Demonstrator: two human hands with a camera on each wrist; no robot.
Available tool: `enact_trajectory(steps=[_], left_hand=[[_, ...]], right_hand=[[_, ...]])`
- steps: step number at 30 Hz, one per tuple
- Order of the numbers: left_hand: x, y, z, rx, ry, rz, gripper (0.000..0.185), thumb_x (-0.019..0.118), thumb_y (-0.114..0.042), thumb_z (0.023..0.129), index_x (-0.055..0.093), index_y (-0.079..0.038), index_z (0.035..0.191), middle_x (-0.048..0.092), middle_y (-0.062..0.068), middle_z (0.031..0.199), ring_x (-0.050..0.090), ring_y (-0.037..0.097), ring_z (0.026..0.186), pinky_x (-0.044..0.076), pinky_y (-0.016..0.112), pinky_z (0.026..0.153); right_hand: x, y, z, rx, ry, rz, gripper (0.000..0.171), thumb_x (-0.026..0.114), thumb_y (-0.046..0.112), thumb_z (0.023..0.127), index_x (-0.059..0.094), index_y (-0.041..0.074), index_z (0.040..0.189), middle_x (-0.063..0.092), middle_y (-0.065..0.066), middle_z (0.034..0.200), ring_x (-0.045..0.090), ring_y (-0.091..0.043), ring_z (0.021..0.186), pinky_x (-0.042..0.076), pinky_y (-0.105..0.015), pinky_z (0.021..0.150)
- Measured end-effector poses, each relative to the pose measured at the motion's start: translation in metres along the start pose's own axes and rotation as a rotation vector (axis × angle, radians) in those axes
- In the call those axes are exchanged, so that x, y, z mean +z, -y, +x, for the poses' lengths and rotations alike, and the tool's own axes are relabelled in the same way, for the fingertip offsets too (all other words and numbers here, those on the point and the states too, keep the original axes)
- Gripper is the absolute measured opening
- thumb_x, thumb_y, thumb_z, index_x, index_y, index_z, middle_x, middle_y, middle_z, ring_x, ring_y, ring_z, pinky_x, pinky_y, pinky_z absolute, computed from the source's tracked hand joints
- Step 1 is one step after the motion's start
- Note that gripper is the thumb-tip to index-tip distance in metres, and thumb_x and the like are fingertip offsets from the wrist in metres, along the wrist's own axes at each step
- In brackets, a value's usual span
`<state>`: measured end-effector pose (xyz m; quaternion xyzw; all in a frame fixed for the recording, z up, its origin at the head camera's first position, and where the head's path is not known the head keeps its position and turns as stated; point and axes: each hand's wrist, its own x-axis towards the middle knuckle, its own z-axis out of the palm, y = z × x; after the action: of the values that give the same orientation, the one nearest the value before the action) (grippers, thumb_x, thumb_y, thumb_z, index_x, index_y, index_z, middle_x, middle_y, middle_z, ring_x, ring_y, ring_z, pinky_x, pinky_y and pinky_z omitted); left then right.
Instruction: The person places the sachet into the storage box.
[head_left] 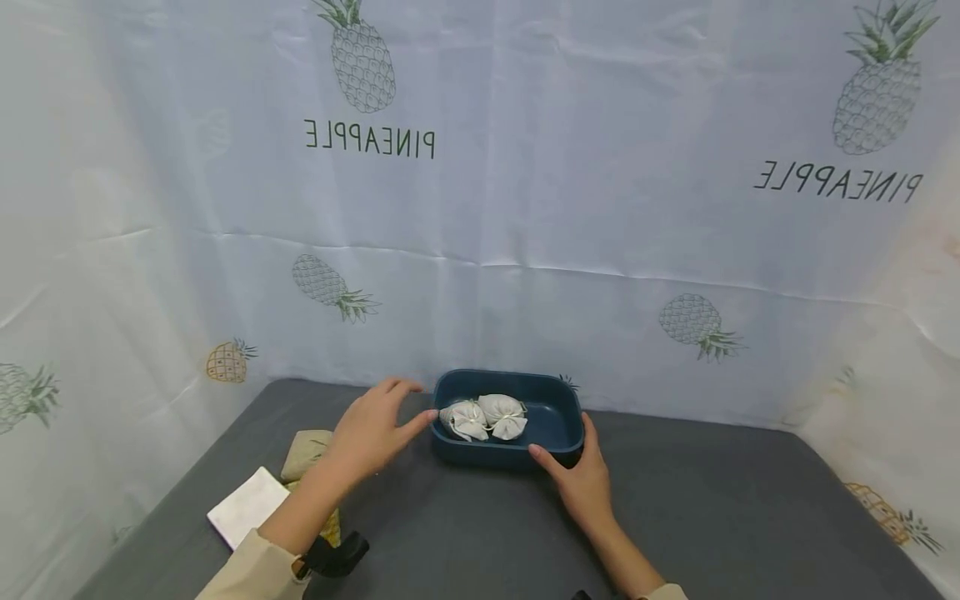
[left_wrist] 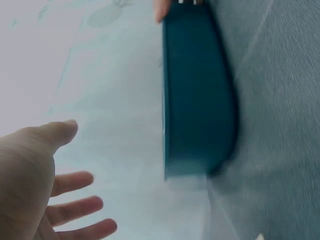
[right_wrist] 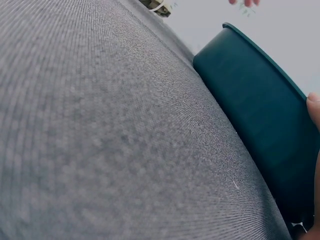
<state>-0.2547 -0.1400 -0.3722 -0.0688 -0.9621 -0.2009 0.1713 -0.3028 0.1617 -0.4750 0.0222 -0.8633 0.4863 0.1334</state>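
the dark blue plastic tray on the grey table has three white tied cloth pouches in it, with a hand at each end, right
Not quite: the head view shows two white tied cloth pouches in the dark blue plastic tray, not three. The left hand and right hand flank it.

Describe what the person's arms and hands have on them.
Both hands are bare, left hand and right hand. Each forearm ends in a beige sleeve, pushed back from the wrist. A black strap with a small device sits at the left wrist.
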Motion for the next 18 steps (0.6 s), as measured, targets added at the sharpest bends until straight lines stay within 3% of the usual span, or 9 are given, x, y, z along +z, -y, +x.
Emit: enact_trajectory(steps=[8,18], left_hand=[[-0.017,0.034,-0.018,-0.181,-0.089,-0.1,0.063,0.056,-0.056,0.099,0.055,-0.01,0.142,0.052,0.021,0.146,0.053,0.045,0.13,0.047,0.063,0.1],[-0.017,0.059,-0.025,-0.353,-0.091,-0.095,0.076,0.052,-0.061,0.099,0.046,-0.005,0.149,0.041,0.028,0.152,0.047,0.051,0.133,0.043,0.067,0.102]], right_hand=[[-0.001,-0.001,-0.001,0.002,-0.004,0.004,0.108,0.078,0.054,0.084,0.017,0.014,0.163,0.03,-0.021,0.164,0.038,-0.043,0.147,0.036,-0.065,0.113],[-0.001,0.001,0.001,0.016,0.012,-0.031,0.109,0.076,0.058,0.083,0.016,0.014,0.163,0.027,-0.021,0.166,0.036,-0.045,0.147,0.035,-0.067,0.112]])
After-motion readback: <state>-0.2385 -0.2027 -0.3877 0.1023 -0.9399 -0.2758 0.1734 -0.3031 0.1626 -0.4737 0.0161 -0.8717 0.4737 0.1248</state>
